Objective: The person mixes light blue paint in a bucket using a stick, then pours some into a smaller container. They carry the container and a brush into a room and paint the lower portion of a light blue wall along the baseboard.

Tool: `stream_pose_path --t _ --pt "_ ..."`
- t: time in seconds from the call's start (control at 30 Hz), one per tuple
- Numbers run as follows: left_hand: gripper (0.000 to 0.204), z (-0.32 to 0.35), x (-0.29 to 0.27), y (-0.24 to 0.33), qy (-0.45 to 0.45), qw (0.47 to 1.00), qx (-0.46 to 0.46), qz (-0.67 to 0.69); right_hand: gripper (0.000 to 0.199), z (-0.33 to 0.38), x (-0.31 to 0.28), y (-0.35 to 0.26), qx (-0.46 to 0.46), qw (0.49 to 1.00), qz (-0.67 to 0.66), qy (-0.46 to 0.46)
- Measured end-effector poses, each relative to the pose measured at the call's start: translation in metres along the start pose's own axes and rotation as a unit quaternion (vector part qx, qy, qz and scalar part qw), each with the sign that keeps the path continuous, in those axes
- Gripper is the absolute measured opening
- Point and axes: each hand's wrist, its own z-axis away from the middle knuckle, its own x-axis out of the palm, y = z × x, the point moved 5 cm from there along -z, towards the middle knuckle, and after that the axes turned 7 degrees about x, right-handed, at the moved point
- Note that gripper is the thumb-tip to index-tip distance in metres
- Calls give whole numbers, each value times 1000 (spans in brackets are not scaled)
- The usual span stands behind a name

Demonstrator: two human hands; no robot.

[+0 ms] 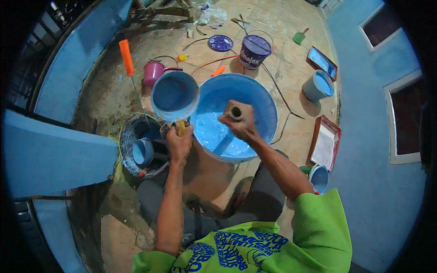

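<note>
Before me stands a large round blue tub (274,116) with light-blue paint (210,132) in its bottom. Over its middle, my right hand (242,123) is closed round a hollow pipe (236,113), held upright with its open end toward me and its lower part in the paint. At the tub's left rim, my left hand (179,144) grips a stained, yellowish handle (181,127). That handle meets the near rim of a paint-coated round pail (175,93); I cannot tell whether it belongs to the pail.
Left of the tub, a dark bucket (126,157) holds an orange-handled roller (127,58) and a blue cup (142,152). Beyond lie a pink dipper (153,73) and a purple-lidded pail (256,45). At right are paint trays (337,132), a grey bucket (315,86) and the wall (364,191).
</note>
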Motion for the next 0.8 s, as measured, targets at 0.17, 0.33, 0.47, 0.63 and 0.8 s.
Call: stream_pose_path --t 0.17,0.33,0.47,0.63,0.8 --pt "21 3 3 19 -7 1000 -12 6 27 -24 33 2 -59 996 -39 45" --pt "19 5 4 17 2 1000 -8 14 26 -46 32 7 -125 986 -32 107" --pt "17 6 7 24 -5 997 -48 52 24 -52 13 27 -137 982 -53 119" --pt "17 5 2 21 -2 999 -26 41 21 -43 -5 10 -166 978 -23 124" --pt "16 7 7 20 -4 996 -51 75 25 -35 -32 15 -154 985 58 45"
